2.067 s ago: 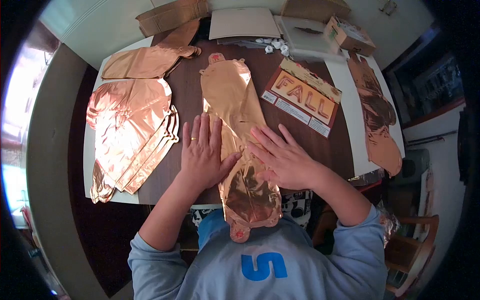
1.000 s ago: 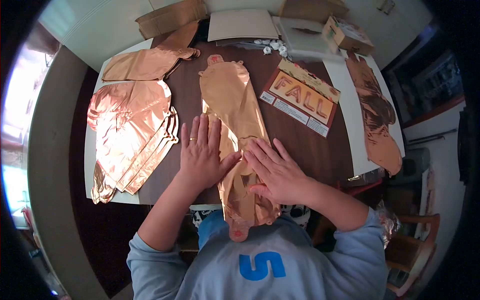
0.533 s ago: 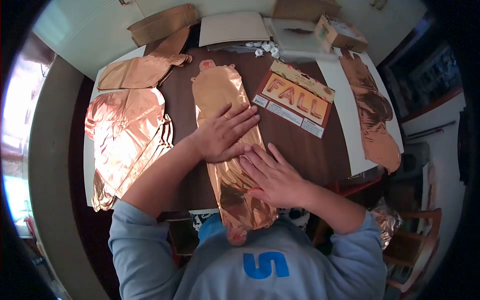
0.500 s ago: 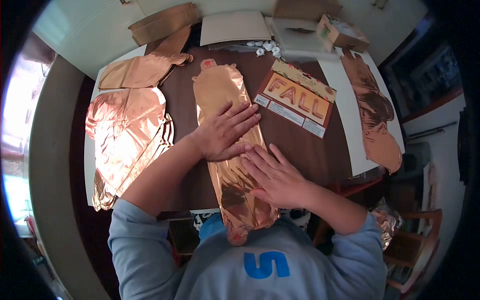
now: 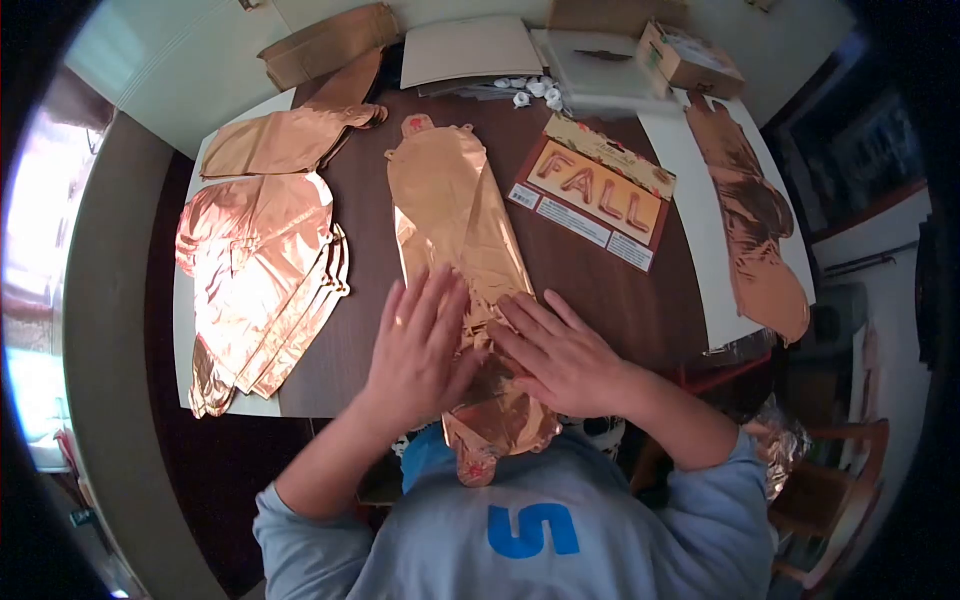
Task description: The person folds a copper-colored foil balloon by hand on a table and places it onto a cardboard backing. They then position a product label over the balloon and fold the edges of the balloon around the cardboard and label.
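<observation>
A long rose-gold foil balloon, flat and uninflated, lies lengthwise on the table in front of me. Its near end hangs over the table edge against my shirt, and its lower half is wrinkled. My left hand is over the left side of its middle, fingers stretched out; whether it touches the foil I cannot tell. Resting on the right side of the same balloon, my right hand has its fingers spread. Neither hand grips anything. Right of the balloon's upper part lies a card package printed FALL.
Stacked foil balloons cover the table's left side. Another copper foil balloon lies at the right on white board. Along the back are a cardboard box, a pale flat board and small white pieces. A wooden chair stands at lower right.
My left hand has moved down and toward me, from the balloon's upper middle to its left middle, baring the upper half. My right hand stays about where it was.
</observation>
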The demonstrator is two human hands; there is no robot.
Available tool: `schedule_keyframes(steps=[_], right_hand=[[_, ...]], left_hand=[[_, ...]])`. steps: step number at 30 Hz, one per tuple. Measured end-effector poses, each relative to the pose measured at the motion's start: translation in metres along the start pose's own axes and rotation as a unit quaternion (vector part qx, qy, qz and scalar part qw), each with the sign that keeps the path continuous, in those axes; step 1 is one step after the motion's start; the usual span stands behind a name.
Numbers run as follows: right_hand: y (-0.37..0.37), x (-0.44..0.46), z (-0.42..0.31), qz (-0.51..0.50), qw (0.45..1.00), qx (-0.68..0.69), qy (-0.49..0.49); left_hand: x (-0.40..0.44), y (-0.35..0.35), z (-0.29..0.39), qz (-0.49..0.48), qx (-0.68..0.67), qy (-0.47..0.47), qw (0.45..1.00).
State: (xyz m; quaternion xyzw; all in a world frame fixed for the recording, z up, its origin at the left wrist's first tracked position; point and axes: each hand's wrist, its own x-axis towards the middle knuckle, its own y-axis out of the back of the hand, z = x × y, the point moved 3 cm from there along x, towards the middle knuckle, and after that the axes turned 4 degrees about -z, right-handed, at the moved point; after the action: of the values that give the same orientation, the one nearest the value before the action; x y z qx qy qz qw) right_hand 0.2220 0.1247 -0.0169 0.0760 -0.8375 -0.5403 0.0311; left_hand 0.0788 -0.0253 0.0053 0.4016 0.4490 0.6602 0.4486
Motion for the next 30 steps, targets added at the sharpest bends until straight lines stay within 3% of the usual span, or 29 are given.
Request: schedule_keyframes(steps=[4,6,9,12,19,22,23,30], right_hand=[[0.031,-0.011,0.027,0.092,0.989,0.111,-0.026],[0.062,-0.020,0.050,0.156,0.984,0.037,-0.076],[0.069,-0.036,0.092,0.122,0.970,-0.068,-0.199],[0.051,-0.060,0.083,0.016,0.965,-0.109,-0.236],[0.023,-0.124,0.012,0.047,0.962,-0.137,-0.230],[0.013,-0.145,0.015,0.113,0.953,-0.196,-0.202],[0.014,-0.149,0.013,0.176,0.946,-0.192,-0.192],[0.030,-0.142,0.005,0.259,0.935,-0.167,-0.176]], left_hand=[[-0.028,-0.025,0.008,-0.056,-0.013,0.026,0.998],[-0.031,-0.026,0.007,-0.067,0.009,0.017,0.998],[-0.033,-0.028,0.008,-0.066,0.014,0.006,0.998],[-0.036,-0.027,0.009,-0.066,0.014,0.002,0.998],[-0.036,-0.025,0.010,-0.052,0.013,0.008,0.999],[-0.037,-0.026,0.011,-0.046,0.017,0.007,0.999],[-0.037,-0.027,0.010,-0.044,0.020,0.006,0.999],[-0.035,-0.026,0.012,-0.020,0.031,0.012,0.999]])
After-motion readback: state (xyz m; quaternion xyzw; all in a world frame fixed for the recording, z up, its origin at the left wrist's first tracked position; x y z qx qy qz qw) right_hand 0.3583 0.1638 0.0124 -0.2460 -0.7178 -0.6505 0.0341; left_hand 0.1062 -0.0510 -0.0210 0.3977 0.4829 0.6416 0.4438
